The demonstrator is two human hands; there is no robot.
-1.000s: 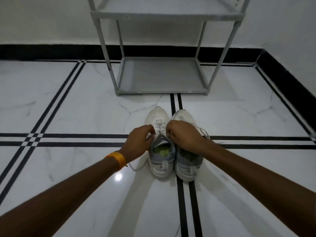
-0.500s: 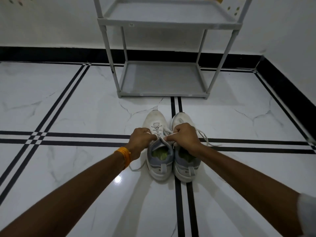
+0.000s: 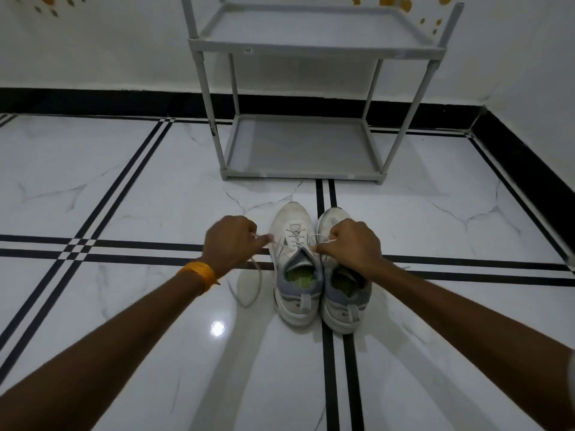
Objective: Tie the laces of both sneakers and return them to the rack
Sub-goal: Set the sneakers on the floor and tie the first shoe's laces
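Laces point(image 3: 306, 242) of the left sneaker point(image 3: 295, 269), mid-frame on the floor point(image 3: 124, 188) below the rack point(image 3: 303, 150), are pinched in my left hand point(image 3: 231, 244) and right hand point(image 3: 353, 247), drawn apart; I should pull evenly, though any crossing looks unclear.

white sneakers point(image 3: 297, 259) with grey heels and green insoles, grey rack point(image 3: 311, 98), white marble floor point(image 3: 124, 188) with black stripes, orange wristband point(image 3: 200, 273)
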